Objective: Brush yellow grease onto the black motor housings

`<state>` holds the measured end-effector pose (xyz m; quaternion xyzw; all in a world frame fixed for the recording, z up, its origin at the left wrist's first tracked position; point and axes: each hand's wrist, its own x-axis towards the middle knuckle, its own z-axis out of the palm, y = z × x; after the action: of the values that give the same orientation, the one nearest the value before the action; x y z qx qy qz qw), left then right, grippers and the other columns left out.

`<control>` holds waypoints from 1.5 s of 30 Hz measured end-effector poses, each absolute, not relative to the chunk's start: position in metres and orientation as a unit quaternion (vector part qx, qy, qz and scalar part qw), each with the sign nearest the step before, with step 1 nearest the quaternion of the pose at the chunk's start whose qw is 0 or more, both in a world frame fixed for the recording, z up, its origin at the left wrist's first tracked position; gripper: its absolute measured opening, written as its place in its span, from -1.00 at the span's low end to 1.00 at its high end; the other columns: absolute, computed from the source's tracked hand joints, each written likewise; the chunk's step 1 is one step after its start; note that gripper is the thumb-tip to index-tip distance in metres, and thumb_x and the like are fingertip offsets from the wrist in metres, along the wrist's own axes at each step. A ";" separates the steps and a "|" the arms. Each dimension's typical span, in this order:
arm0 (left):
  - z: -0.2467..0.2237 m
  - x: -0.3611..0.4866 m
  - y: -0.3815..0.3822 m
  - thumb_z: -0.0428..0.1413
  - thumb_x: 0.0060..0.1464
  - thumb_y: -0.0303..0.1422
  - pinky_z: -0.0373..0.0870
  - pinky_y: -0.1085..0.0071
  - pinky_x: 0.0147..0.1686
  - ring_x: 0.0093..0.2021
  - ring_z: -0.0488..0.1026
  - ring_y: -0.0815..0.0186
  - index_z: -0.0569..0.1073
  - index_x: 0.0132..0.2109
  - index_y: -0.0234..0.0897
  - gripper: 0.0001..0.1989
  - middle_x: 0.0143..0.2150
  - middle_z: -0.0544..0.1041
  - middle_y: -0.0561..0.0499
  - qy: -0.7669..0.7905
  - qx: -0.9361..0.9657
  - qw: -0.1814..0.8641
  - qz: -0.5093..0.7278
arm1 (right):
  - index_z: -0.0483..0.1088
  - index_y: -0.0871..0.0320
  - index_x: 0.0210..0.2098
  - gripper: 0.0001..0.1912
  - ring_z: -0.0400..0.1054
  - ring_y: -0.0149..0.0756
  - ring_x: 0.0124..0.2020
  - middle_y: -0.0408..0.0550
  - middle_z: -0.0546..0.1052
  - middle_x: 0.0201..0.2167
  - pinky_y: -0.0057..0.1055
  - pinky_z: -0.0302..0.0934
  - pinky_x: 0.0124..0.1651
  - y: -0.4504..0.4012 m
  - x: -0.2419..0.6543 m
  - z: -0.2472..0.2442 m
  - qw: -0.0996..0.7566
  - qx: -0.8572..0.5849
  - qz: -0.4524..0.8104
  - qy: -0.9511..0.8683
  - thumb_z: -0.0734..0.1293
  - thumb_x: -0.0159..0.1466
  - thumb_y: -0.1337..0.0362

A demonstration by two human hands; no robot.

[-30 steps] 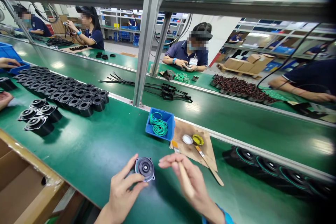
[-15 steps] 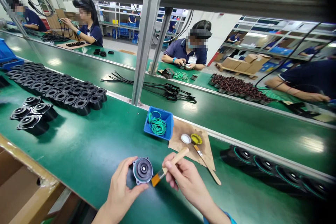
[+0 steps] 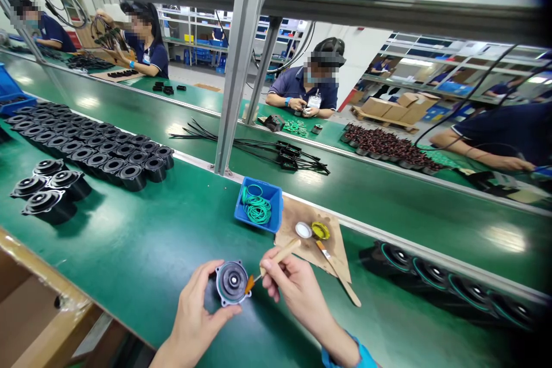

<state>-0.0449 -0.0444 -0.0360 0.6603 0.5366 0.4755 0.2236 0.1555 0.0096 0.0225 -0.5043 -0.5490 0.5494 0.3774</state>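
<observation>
While the left hand (image 3: 198, 302) is clamped on a round black housing (image 3: 233, 282) just above or on the green surface (image 3: 172, 230), fingers and thumb around its left side, the right hand (image 3: 287, 279) pinches a brush (image 3: 282, 256) by its smooth, pale wooden handle. The housing has a metallic rim with small lugs, concentric grooves and a bright centre. Beyond, a second wooden brush (image 3: 340, 279) lies partly on stained, matte cardboard (image 3: 340, 247), near a white disc (image 3: 303, 230) and a yellow round container (image 3: 320, 230). Thin green rings (image 3: 257, 207) loop loosely inside a blue plastic bin (image 3: 275, 224). Farther left stand rows of black cylinders (image 3: 86, 141). Half a second ago the brush's orange bristles were just beside the housing's lower right; now they overlap its right rim.
</observation>
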 end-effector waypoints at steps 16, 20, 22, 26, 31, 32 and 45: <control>-0.031 -0.045 -0.045 0.35 -0.05 -0.04 0.61 0.28 -0.10 -0.10 0.63 0.15 0.40 0.06 -0.10 -0.43 -0.07 0.63 -0.04 0.495 0.689 0.195 0.493 | 0.42 0.18 -0.46 -0.57 0.36 -0.47 -0.60 -0.06 0.51 -0.46 -0.59 0.30 -0.55 0.015 0.145 0.037 0.428 -0.399 0.418 -0.695 0.25 0.40 0.02; -0.027 -0.042 -0.047 0.31 0.00 -0.02 0.62 0.33 -0.11 -0.12 0.63 0.16 0.40 0.04 -0.17 -0.46 -0.11 0.63 -0.08 0.477 0.705 0.157 0.500 | 0.44 0.18 -0.49 -0.59 0.38 -0.47 -0.66 -0.08 0.52 -0.50 -0.60 0.29 -0.61 0.008 0.150 0.044 0.468 -0.411 0.420 -0.660 0.32 0.36 0.03; -0.026 -0.039 -0.047 0.31 0.04 -0.07 0.61 0.34 -0.11 -0.12 0.62 0.17 0.41 0.02 -0.22 -0.51 -0.13 0.62 -0.10 0.468 0.712 0.137 0.505 | 0.45 0.18 -0.50 -0.61 0.37 -0.48 -0.69 -0.10 0.52 -0.53 -0.61 0.28 -0.64 0.005 0.154 0.047 0.485 -0.418 0.397 -0.657 0.35 0.34 0.05; -0.026 -0.033 -0.048 0.28 0.11 -0.17 0.59 0.35 -0.09 -0.11 0.60 0.17 0.41 0.00 -0.28 -0.60 -0.13 0.61 -0.15 0.442 0.722 0.101 0.523 | 0.44 0.18 -0.58 -0.58 0.35 -0.48 -0.75 -0.11 0.52 -0.60 -0.62 0.24 -0.68 -0.001 0.160 0.050 0.481 -0.417 0.338 -0.693 0.35 0.36 0.11; -0.022 -0.028 -0.048 0.25 0.16 -0.25 0.59 0.31 -0.08 -0.11 0.60 0.16 0.41 0.01 -0.28 -0.66 -0.13 0.61 -0.16 0.431 0.731 0.082 0.522 | 0.46 0.17 -0.56 -0.57 0.36 -0.45 -0.76 -0.11 0.53 -0.63 -0.56 0.26 -0.66 -0.006 0.160 0.050 0.463 -0.423 0.277 -0.728 0.33 0.38 0.11; -0.021 -0.027 -0.048 0.24 0.17 -0.25 0.59 0.31 -0.08 -0.10 0.60 0.15 0.40 0.02 -0.27 -0.66 -0.13 0.61 -0.16 0.431 0.733 0.084 0.519 | 0.46 0.17 -0.55 -0.57 0.36 -0.44 -0.76 -0.11 0.53 -0.63 -0.54 0.27 -0.65 -0.006 0.160 0.050 0.455 -0.425 0.268 -0.735 0.32 0.39 0.10; -0.011 -0.026 -0.048 0.16 0.24 -0.27 0.56 0.32 -0.06 -0.09 0.57 0.16 0.38 0.05 -0.28 -0.71 -0.12 0.58 -0.16 0.436 0.749 0.082 0.491 | 0.41 0.13 -0.39 -0.66 0.43 -0.38 -0.57 -0.10 0.56 -0.53 -0.51 0.28 -0.45 -0.019 0.152 0.062 0.379 -0.344 0.201 -0.835 0.21 0.47 0.15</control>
<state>-0.0262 -0.0478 -0.0110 0.7494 0.4363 0.4913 0.0819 0.1515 -0.0187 0.0616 -0.3435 -0.8352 0.2012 0.3794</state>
